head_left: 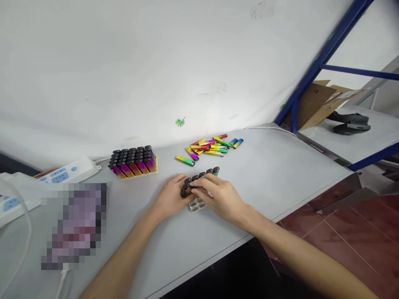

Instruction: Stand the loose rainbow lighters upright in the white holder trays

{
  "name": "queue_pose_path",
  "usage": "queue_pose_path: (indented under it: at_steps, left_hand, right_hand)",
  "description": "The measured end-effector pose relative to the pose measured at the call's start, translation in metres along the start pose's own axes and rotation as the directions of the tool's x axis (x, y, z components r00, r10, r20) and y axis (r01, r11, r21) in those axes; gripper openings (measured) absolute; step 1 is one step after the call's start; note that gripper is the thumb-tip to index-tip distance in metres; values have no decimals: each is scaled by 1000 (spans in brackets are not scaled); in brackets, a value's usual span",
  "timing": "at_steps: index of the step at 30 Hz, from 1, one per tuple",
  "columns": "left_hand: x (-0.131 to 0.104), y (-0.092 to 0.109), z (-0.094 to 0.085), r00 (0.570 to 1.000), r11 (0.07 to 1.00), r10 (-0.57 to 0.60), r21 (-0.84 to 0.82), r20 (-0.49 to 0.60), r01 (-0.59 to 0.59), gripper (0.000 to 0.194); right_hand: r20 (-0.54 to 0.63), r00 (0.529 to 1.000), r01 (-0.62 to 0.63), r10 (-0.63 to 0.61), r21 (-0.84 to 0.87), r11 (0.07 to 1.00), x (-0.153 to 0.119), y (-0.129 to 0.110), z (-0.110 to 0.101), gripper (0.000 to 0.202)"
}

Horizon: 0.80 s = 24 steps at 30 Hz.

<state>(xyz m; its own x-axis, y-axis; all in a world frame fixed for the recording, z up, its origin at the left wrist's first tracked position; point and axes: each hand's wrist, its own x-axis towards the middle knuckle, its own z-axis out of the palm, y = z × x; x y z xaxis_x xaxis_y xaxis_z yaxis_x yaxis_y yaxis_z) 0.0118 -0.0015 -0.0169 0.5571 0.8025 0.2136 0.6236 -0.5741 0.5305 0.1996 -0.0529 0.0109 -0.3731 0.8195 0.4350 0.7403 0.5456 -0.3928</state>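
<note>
Right hand (202, 192) pinched on a black-topped lighter (187, 185), at partly filled tray (193, 209) on grey counter (268, 162), left hand (172, 197) at tray's left side, its closure not discernible, loose lighters (201, 148) beyond.

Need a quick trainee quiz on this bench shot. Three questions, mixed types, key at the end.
1. Which is nearer the block of upright lighters: the left hand or the right hand?
2. True or false: the small tray between the hands shows unfilled pockets.
3. The loose lighters lie:
a) in a box
b) on the table
c) on the floor

Key: 1. left hand; 2. true; 3. b
</note>
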Motion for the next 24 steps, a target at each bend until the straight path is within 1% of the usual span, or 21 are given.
queue_pose_path:
  at_steps: [1,3,5,6,8,9,10,11,12,14,15,16,17,18,19,21,22,24]
  left_hand:
    - [1,1,0,1000,1000,-9,1,0,9,26]
    - [2,1,0,1000,999,-26,18,-2,26,31]
    - [3,1,1,999,999,-32,43,2,32,33]
    - [3,1,2,1000,998,-29,54,4,29,33]
    - [4,0,4,1000,997,-25,67,-4,26,32]
    - [3,-1,4,1000,997,-26,69,-16,28,31]
    - [3,-1,4,999,997,-30,69,-27,32,30]
    - [3,-2,5,999,997,-37,66,-33,39,29]
    - [3,-2,5,998,997,-45,62,-35,48,29]
    - [2,-2,4,998,997,-58,49,-25,60,28]
    - [2,-2,4,998,997,-64,43,-22,65,28]
    - [2,-2,4,997,997,-67,40,-27,68,28]
    - [1,-2,4,997,997,-67,39,-34,68,29]
    - [1,-1,4,997,997,-66,40,-37,67,29]
    - [1,-1,4,997,997,-65,41,-37,66,29]
    - [1,-1,3,997,997,-64,43,-32,65,30]
    - [1,-1,3,998,997,-64,45,-30,65,30]
    - [2,0,3,997,996,-64,53,-30,66,30]
  right_hand:
    - [1,1000,-12,12,-24,1000,-1,1,0,22]
    - [-9,1000,-2,1,-153,988,-2,3,-1,24]
    - [-28,999,32,-43,-293,955,-4,1,-3,26]
    - [-42,997,51,-69,-327,944,-4,1,-5,27]
    - [-85,993,59,-88,-300,952,0,5,-12,29]
    - [-120,991,30,-63,-257,966,3,11,-17,31]
    - [-159,987,-20,-14,-206,978,9,21,-21,32]
    - [-207,976,-107,73,-160,981,15,36,-26,33]
    - [-257,953,-195,157,-131,972,22,54,-31,35]
    - [-343,886,-369,312,-114,923,37,97,-37,38]
    - [-357,853,-445,381,-115,888,43,119,-38,39]
    - [-349,832,-498,431,-131,857,47,139,-37,41]
    - [-323,827,-527,459,-167,833,50,157,-34,43]
    - [-287,834,-533,471,-200,822,51,172,-31,44]
    - [-243,847,-523,473,-222,823,50,183,-27,44]
    - [-213,842,-537,496,-231,812,45,196,-20,43]
    - [-226,827,-559,516,-227,797,42,198,-17,42]
    - [-283,780,-619,558,-220,754,36,199,-15,38]
